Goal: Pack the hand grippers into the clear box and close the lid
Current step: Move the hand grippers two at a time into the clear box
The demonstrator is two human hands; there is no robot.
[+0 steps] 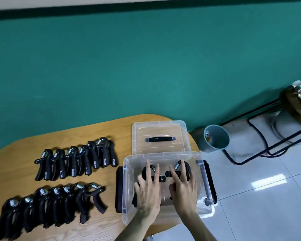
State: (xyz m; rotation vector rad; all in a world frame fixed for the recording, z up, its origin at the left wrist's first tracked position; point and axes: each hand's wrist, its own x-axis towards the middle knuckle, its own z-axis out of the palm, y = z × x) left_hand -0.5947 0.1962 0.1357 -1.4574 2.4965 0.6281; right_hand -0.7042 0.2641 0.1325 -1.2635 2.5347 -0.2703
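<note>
The clear box [127,173] stands open at the right end of the wooden table [101,129]. Both my hands are inside it. My left hand [148,187] lies over one black hand gripper [145,169] and holds it against the box floor. My right hand [183,186] holds a second hand gripper [186,167], whose spring points to the far side. The clear lid [165,130] with a black handle lies flat just behind the box. Two rows of several black hand grippers lie to the left, a far row [73,160] and a near row [50,204].
Black latches hang on the box's left [119,188] and right [211,180] sides. The box overhangs the table's right edge. On the tiled floor to the right are a teal bin [215,140] and a black metal-framed stool [268,136]. A teal wall runs behind.
</note>
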